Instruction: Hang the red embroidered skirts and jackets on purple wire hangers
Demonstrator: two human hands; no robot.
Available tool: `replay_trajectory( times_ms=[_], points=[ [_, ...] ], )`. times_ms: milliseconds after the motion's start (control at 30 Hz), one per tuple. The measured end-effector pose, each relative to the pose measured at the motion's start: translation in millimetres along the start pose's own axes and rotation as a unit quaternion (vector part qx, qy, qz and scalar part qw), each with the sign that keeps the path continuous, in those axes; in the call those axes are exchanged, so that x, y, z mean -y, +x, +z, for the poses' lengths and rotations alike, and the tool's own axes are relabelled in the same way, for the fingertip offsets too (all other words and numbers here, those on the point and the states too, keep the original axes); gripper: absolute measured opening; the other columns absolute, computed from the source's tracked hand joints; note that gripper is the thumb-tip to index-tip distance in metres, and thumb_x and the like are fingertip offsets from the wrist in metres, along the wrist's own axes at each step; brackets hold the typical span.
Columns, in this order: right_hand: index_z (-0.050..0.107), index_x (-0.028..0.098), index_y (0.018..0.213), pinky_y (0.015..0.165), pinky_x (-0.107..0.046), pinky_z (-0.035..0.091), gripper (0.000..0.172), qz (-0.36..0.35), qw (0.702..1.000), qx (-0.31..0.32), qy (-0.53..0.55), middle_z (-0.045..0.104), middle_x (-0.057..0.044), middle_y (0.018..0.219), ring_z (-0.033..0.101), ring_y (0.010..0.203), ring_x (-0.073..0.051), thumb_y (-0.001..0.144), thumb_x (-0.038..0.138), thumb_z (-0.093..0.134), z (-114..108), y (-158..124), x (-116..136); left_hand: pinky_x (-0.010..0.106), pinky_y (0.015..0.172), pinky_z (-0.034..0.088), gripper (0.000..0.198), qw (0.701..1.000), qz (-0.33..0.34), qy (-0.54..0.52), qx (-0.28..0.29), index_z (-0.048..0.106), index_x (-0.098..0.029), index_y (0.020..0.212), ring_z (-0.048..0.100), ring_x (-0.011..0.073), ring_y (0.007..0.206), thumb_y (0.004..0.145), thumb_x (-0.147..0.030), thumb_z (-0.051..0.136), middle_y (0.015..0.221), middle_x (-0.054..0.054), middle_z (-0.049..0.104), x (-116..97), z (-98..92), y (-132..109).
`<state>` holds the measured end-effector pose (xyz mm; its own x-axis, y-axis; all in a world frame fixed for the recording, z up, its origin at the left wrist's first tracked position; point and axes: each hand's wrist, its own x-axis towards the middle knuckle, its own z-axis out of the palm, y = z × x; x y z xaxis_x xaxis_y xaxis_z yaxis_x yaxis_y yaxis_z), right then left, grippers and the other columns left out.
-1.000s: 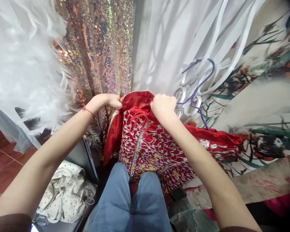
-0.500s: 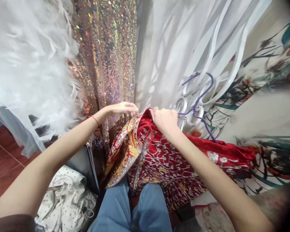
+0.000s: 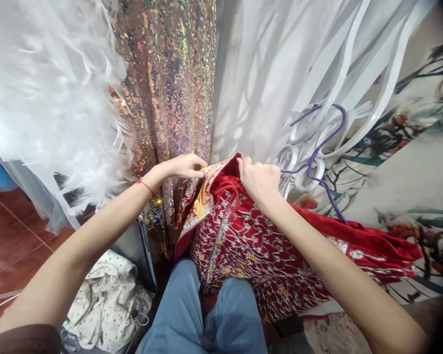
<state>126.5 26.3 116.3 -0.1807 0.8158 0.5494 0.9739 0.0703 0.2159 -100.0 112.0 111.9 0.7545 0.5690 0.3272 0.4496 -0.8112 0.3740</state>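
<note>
A red garment [image 3: 273, 255] with silver and gold embroidery hangs in front of my knees, a tied red cord near its top. My right hand [image 3: 260, 179] is closed around the top edge of an embroidered flap [image 3: 203, 199] at its left end. The fingers of my left hand [image 3: 186, 166] pinch the left side of that flap, which stands folded up between my two hands. A purple hanger [image 3: 313, 164] rises from the garment's red top band, right of my right hand; its lower part is hidden in the cloth.
A gold sequined cloth [image 3: 170, 88] and a white feathered piece [image 3: 51, 98] hang at the left. White curled metalwork [image 3: 345, 64] stands before a pale curtain [image 3: 254, 73]. A dotted white cloth [image 3: 107, 300] lies low at the left, above red floor tiles [image 3: 18, 236].
My left hand has gone from stretched fingers beside the flap to pinching its edge. The flap is lifted and pulled flatter between my hands. The view has shifted slightly.
</note>
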Motion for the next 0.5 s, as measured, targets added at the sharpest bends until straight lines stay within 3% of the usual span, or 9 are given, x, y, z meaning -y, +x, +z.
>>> replay_trajectory(
  times_ms=[67,133,267,333,400,500],
  points=[
    [0.065,0.007,0.094,0.061,-0.03,0.029,0.059,-0.017,1.0,-0.023,0.003,0.068,-0.018,0.068,0.062,0.063,-0.021,0.104,0.033,0.013,0,-2,-4,0.025,0.065,0.038,0.019,0.994,0.039,-0.067,-0.079,0.055,-0.015,0.069,0.049,0.0106,0.068,0.079,-0.031,0.052,0.073,0.001,0.058,-13,-2.3,5],
    [0.066,0.008,0.092,0.063,-0.031,0.03,0.058,-0.042,0.998,-0.049,0.0,0.067,-0.015,0.064,0.058,0.06,-0.02,0.104,0.032,0.015,0,-5,-10,0.026,0.069,0.04,0.018,0.985,0.05,-0.126,-0.11,0.053,-0.016,0.071,0.05,0.0112,0.073,0.082,-0.03,0.049,0.081,0.003,0.058,-23,-0.8,12],
    [0.067,0.013,0.081,0.073,-0.036,0.035,0.053,-0.08,0.989,-0.123,-0.023,0.062,-0.011,0.06,0.056,0.075,-0.023,0.103,0.033,0.024,1,-11,-26,0.026,0.068,0.042,0.015,0.983,-0.003,-0.178,-0.035,0.051,-0.016,0.081,0.049,0.0129,0.074,0.079,-0.031,0.05,0.078,0.001,0.053,-34,14.2,24],
    [0.067,0.015,0.079,0.078,-0.039,0.036,0.049,-0.089,0.984,-0.151,-0.024,0.061,-0.01,0.061,0.054,0.082,-0.025,0.103,0.035,0.028,-1,-14,-32,0.027,0.073,0.045,0.03,0.981,-0.024,-0.193,-0.003,0.054,-0.015,0.097,0.054,0.0161,0.084,0.076,-0.036,0.057,0.09,0.004,0.058,-41,25.0,26],
    [0.066,0.018,0.08,0.084,-0.042,0.037,0.042,-0.103,0.98,-0.168,-0.014,0.065,-0.011,0.073,0.054,0.091,-0.026,0.102,0.035,0.034,-6,-20,-36,0.029,0.076,0.047,0.044,0.98,-0.025,-0.193,0.035,0.055,-0.014,0.107,0.057,0.018,0.088,0.075,-0.043,0.065,0.098,0.006,0.062,-50,35.4,29],
    [0.065,0.022,0.083,0.092,-0.046,0.035,0.031,-0.12,0.972,-0.201,0.015,0.067,-0.012,0.108,0.052,0.108,-0.027,0.099,0.038,0.044,-19,-36,-47,0.027,0.065,0.045,0.041,0.978,-0.013,-0.183,0.097,0.061,-0.013,0.09,0.055,0.014,0.07,0.081,-0.053,0.062,0.08,0.003,0.062,-65,46.1,35]
  ],
)
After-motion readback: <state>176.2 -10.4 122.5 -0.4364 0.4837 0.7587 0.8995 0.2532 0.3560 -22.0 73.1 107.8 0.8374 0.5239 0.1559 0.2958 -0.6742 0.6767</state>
